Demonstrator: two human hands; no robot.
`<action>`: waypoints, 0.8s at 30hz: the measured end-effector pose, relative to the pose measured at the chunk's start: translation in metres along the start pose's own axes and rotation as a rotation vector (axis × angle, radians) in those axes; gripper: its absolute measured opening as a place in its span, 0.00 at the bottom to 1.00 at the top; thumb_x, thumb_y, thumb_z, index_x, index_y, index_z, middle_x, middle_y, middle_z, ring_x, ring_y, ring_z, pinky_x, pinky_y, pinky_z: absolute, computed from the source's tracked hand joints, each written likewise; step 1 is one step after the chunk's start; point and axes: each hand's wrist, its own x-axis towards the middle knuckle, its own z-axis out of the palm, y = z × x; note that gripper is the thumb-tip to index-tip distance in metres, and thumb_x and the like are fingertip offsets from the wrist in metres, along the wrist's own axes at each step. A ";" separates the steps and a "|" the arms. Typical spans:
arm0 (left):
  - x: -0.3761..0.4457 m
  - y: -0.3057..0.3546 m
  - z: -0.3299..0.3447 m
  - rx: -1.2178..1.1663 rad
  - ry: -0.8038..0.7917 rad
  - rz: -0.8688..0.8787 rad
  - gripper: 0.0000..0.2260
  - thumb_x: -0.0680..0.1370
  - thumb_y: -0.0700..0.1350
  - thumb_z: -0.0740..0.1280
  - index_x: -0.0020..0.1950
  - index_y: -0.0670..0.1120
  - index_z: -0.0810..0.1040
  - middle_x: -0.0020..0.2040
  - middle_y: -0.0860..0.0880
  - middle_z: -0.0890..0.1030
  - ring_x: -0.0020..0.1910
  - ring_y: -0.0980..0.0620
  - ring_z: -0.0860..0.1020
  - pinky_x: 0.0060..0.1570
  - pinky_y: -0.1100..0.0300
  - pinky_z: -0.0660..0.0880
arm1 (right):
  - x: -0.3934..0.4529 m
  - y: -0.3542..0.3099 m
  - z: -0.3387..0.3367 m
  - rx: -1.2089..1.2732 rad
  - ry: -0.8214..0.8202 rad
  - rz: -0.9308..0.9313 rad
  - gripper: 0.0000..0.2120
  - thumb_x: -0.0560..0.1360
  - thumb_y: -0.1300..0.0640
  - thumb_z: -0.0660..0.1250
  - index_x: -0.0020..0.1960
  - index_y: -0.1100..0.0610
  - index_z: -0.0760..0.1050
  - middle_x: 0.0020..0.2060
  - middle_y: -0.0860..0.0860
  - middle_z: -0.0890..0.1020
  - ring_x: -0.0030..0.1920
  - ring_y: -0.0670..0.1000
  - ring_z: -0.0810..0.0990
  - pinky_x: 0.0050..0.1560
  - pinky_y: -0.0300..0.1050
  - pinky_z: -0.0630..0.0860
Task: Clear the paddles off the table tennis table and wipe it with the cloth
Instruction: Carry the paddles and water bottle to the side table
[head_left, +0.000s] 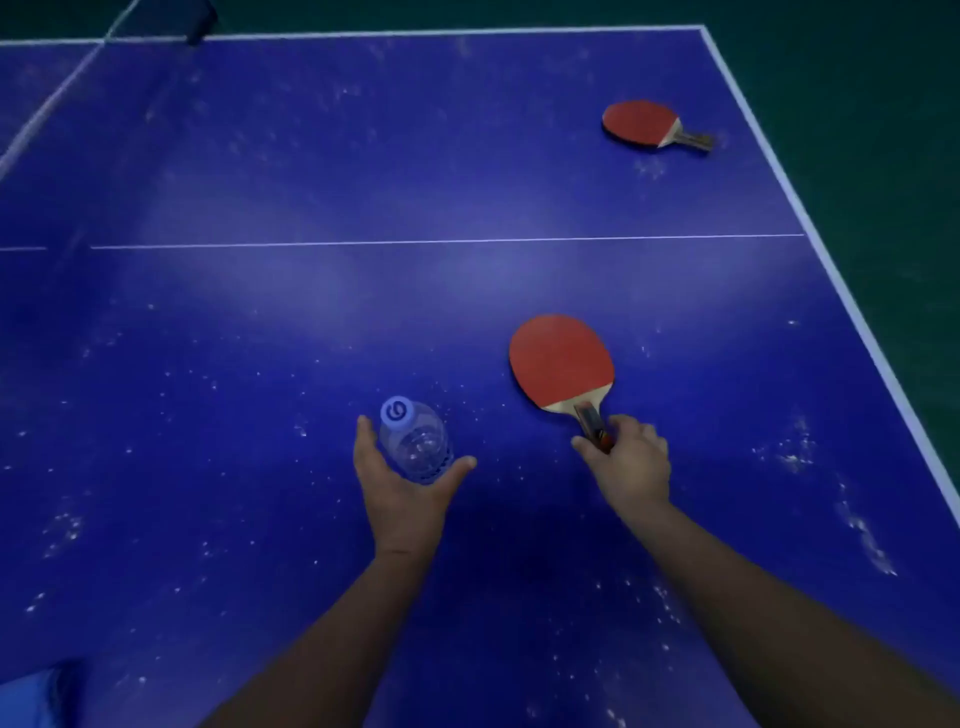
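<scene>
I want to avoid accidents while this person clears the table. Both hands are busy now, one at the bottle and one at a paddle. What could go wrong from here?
1. The left hand cups the clear bottle with fingers spread, not wrapped; it may slip or tip.
2. The right hand pinches only the handle end of the near paddle, so it could swing or drop.
3. The far paddle lies near the table edge; a nudge might push it off.

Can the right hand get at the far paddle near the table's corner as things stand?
Probably not yet: the right hand already grips the near paddle. The way to the far paddle is bare table.
</scene>
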 end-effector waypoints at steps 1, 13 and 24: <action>0.003 0.000 0.003 -0.024 0.010 0.012 0.58 0.58 0.58 0.83 0.81 0.53 0.55 0.79 0.53 0.61 0.77 0.53 0.63 0.73 0.46 0.68 | 0.008 -0.001 0.001 -0.031 0.001 0.026 0.32 0.74 0.37 0.71 0.68 0.57 0.72 0.61 0.57 0.76 0.62 0.60 0.71 0.56 0.55 0.73; 0.008 0.007 0.011 -0.031 0.086 -0.052 0.32 0.64 0.49 0.83 0.63 0.57 0.72 0.58 0.58 0.80 0.53 0.62 0.80 0.54 0.53 0.81 | 0.040 -0.019 0.007 0.081 -0.094 0.041 0.18 0.76 0.49 0.72 0.55 0.62 0.73 0.51 0.58 0.76 0.54 0.61 0.76 0.48 0.54 0.75; -0.071 0.016 0.000 -0.005 -0.075 0.030 0.35 0.63 0.54 0.82 0.64 0.65 0.68 0.61 0.63 0.76 0.57 0.66 0.77 0.50 0.70 0.75 | -0.024 0.048 -0.031 0.119 -0.215 0.103 0.13 0.75 0.50 0.68 0.40 0.57 0.71 0.32 0.52 0.75 0.28 0.51 0.71 0.28 0.41 0.64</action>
